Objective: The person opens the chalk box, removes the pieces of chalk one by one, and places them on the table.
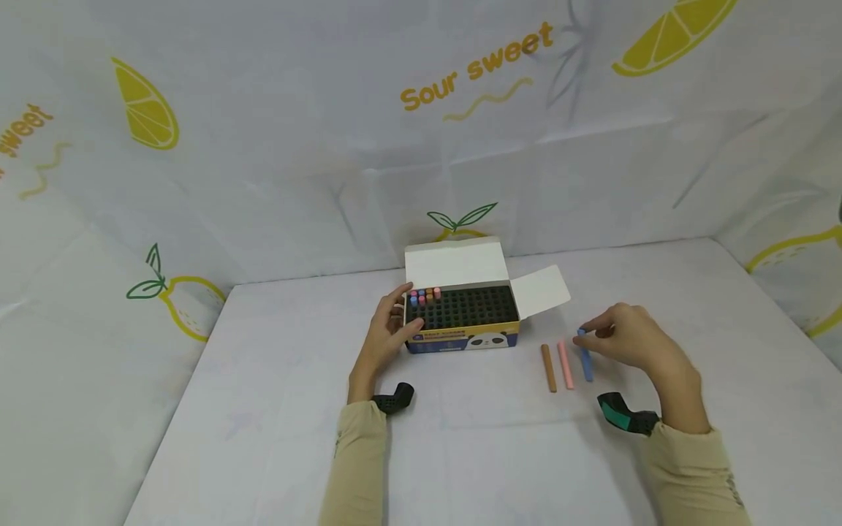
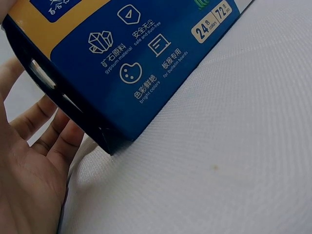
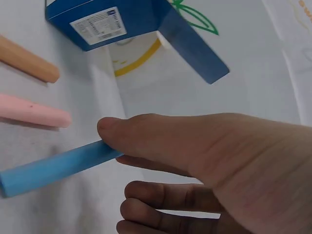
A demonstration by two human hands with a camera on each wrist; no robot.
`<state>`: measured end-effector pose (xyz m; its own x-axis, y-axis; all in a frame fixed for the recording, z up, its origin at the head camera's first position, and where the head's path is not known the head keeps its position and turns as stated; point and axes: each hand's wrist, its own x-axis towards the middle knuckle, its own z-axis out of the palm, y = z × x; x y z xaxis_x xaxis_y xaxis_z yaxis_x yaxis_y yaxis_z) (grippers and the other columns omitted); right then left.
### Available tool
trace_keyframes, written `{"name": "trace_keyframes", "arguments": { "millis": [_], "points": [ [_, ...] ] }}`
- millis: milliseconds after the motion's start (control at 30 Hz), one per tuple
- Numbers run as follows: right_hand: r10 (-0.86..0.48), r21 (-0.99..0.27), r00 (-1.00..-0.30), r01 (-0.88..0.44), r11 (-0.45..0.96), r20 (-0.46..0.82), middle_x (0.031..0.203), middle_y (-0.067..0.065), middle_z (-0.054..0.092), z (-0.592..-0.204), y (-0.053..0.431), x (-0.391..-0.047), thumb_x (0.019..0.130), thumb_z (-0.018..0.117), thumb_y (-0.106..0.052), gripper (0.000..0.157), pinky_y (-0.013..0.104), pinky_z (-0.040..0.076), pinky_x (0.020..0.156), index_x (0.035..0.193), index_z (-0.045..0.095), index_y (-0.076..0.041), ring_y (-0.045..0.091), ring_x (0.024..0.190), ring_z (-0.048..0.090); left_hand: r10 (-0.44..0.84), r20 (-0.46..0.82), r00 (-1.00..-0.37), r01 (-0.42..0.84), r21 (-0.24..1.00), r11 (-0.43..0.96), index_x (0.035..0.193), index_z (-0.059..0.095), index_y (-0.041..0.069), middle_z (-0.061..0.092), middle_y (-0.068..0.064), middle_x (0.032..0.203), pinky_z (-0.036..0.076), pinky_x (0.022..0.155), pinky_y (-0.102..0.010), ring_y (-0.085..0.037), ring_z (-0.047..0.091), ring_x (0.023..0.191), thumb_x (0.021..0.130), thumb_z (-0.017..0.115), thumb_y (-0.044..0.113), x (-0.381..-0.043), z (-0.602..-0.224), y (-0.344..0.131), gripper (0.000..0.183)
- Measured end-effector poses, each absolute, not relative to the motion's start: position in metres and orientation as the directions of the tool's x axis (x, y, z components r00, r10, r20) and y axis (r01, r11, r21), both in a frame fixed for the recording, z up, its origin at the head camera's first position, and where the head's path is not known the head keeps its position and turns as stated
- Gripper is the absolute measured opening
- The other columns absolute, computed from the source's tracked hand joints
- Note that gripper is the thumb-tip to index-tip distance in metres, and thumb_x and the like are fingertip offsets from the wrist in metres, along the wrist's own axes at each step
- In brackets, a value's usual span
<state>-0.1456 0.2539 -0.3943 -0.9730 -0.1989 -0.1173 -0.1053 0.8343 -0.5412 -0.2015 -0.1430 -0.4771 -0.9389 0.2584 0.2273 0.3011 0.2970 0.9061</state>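
Note:
In the head view, an open chalk box [image 1: 437, 345] with a panda on its front holds a black grid insert [image 1: 470, 310]. Several short coloured chalk ends [image 1: 422, 299] stick up at its back left. My left hand [image 1: 381, 334] grips the box's left end, thumb over the front top edge and a finger at the back corner. To the right of the box, my right hand [image 1: 638, 342] pinches the upper end of a blue chalk stick [image 3: 53, 168] between thumb and finger. Beside it lie a pink chalk stick [image 1: 566, 365] and a brown chalk stick [image 1: 549, 369].
The box's white lid [image 1: 457, 264] stands up at the back, and a side flap [image 1: 542, 292] juts out to the right. Behind the white table [image 1: 276, 438] hangs a lemon-printed cloth [image 1: 296, 146]. Each wrist carries a black camera mount [image 1: 395, 399].

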Motion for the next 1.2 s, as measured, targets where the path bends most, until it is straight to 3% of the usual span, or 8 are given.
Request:
{"name": "trace_keyframes", "arguments": {
  "millis": [200,333,467,800,1033,1200],
  "points": [
    [-0.185,-0.546,-0.974,-0.084,0.833,-0.133,0.091,0.017,0.073,-0.404,0.253,-0.147,0.088,0.079,-0.028,0.042,0.03,0.044,0.061,0.11,0.076,0.007,0.019,0.077,0.056,0.253,0.228,-0.94,0.302,0.9,0.314,0.156,0.041,0.027,0.048,-0.015,0.134,0.045,0.089,-0.034,-0.02,0.047,0.106,0.092,0.069,0.042,-0.201,-0.477,-0.143,0.072],
    [-0.186,-0.54,-0.97,-0.076,0.838,-0.153,0.096,0.022,0.074,-0.408,0.255,-0.148,0.088,0.079,-0.03,0.044,0.034,0.048,0.064,0.111,0.076,0.007,0.025,0.082,0.062,0.25,0.231,-0.94,0.306,0.895,0.324,0.156,0.041,0.028,0.049,-0.015,0.129,0.047,0.089,-0.034,-0.02,0.049,0.104,0.092,0.068,0.049,-0.202,-0.477,-0.143,0.073],
    [-0.188,-0.537,-0.967,-0.068,0.841,-0.173,0.099,0.025,0.074,-0.411,0.258,-0.148,0.087,0.08,-0.031,0.044,0.036,0.051,0.066,0.109,0.076,0.008,0.028,0.085,0.065,0.249,0.227,-0.942,0.301,0.899,0.319,0.156,0.042,0.027,0.049,-0.015,0.129,0.046,0.089,-0.034,-0.02,0.048,0.104,0.092,0.069,0.044,-0.201,-0.477,-0.143,0.071],
    [-0.183,-0.552,-0.971,-0.071,0.831,-0.151,0.091,0.014,0.072,-0.417,0.26,-0.149,0.085,0.082,-0.031,0.039,0.03,0.044,0.064,0.104,0.079,0.003,0.021,0.081,0.058,0.246,0.222,-0.943,0.296,0.898,0.325,0.156,0.041,0.029,0.049,-0.014,0.129,0.045,0.089,-0.034,-0.02,0.047,0.104,0.092,0.068,0.045,-0.2,-0.475,-0.143,0.071],
    [-0.173,-0.56,-0.97,-0.051,0.827,-0.168,0.09,0.012,0.071,-0.419,0.261,-0.15,0.085,0.082,-0.032,0.041,0.03,0.043,0.064,0.107,0.078,0.002,0.02,0.08,0.057,0.246,0.231,-0.941,0.304,0.898,0.318,0.156,0.042,0.024,0.05,-0.016,0.13,0.046,0.09,-0.035,-0.021,0.049,0.105,0.092,0.068,0.031,-0.2,-0.476,-0.143,0.07],
    [-0.181,-0.567,-0.97,-0.06,0.821,-0.16,0.087,0.009,0.07,-0.421,0.262,-0.151,0.085,0.082,-0.032,0.041,0.031,0.043,0.062,0.108,0.078,0.002,0.017,0.077,0.055,0.249,0.236,-0.939,0.308,0.9,0.308,0.156,0.042,0.026,0.049,-0.015,0.128,0.045,0.089,-0.036,-0.021,0.047,0.104,0.092,0.068,0.032,-0.2,-0.476,-0.143,0.069]
  ]
}}
